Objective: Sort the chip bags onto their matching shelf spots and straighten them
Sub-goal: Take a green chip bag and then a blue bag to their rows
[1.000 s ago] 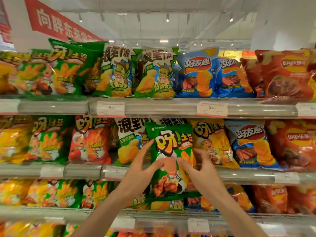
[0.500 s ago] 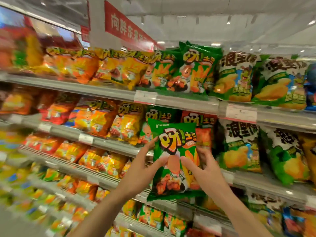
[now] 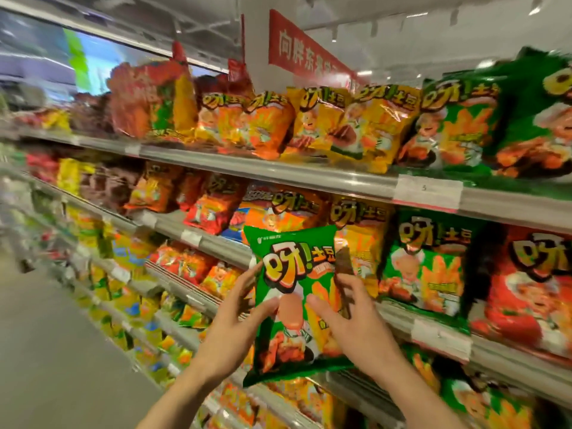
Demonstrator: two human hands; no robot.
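Observation:
I hold a green chip bag (image 3: pixel 294 292) upright in front of the shelves, a little below the middle of the view. My left hand (image 3: pixel 238 329) grips its left edge and my right hand (image 3: pixel 349 320) grips its right side, thumbs on the front. Matching green bags (image 3: pixel 424 274) stand on the middle shelf just to the right, next to a red bag (image 3: pixel 535 289). More green bags (image 3: pixel 458 125) lean on the top shelf at the right. Yellow bags (image 3: pixel 359 125) and orange bags (image 3: pixel 257 125) fill the top shelf further left.
Metal shelf rails (image 3: pixel 278 174) with white price tags (image 3: pixel 427 190) run diagonally down to the left. Lower shelves hold blurred mixed bags (image 3: pixel 185 267). Grey aisle floor (image 3: pixel 52 351) lies at the lower left. A red banner (image 3: pixel 306 54) hangs above.
The view has swung left along the aisle, so the shelves slide right. Both hands keep hold of the green bag, which stays in front of the middle shelf.

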